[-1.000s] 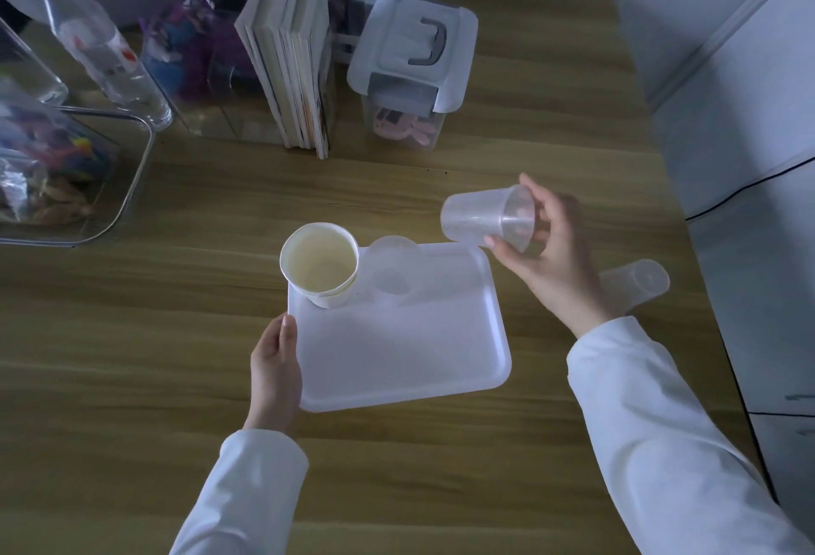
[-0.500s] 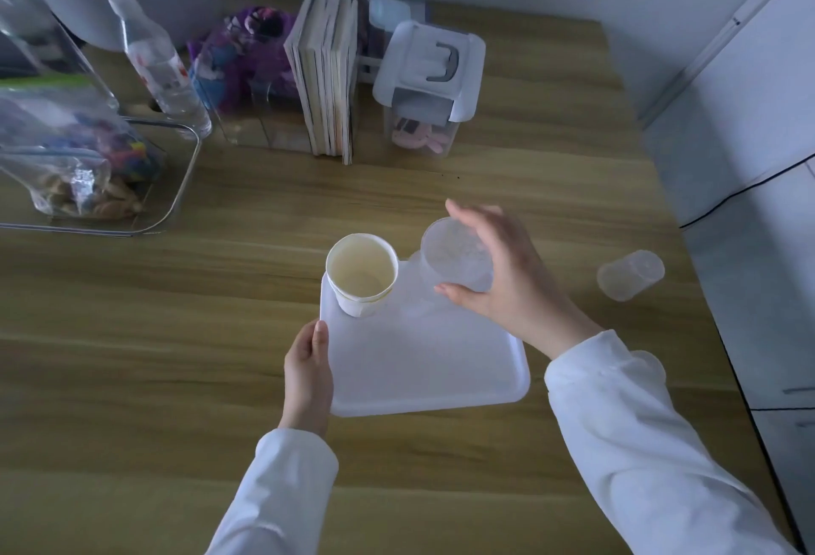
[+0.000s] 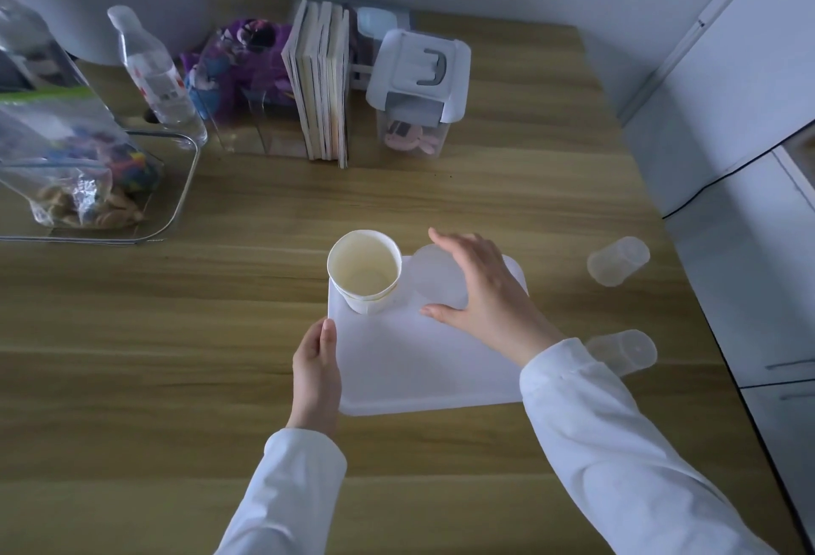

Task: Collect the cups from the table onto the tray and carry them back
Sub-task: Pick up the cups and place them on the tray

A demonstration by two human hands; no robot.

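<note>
A white tray [image 3: 410, 369] lies on the wooden table. A paper cup [image 3: 364, 273] stands upright on its far left corner. Right beside it a clear plastic cup [image 3: 434, 278] stands on the tray, and my right hand [image 3: 485, 294] curls around it from the right, index finger at its far rim and thumb at its near rim. My left hand [image 3: 316, 371] grips the tray's left edge. Two more clear cups lie on their sides on the table to the right: one further back [image 3: 618, 261], one nearer [image 3: 626, 351] partly behind my right sleeve.
At the back stand a row of books [image 3: 321, 82], a small lidded box with a handle [image 3: 416, 89], a water bottle [image 3: 154, 73] and a clear bin with bagged items [image 3: 176, 184]. White cabinets [image 3: 749, 157] border the table's right edge.
My right hand carried the clear cup left and down from above the tray's far right corner onto the tray beside the paper cup. My left hand kept its hold on the tray.
</note>
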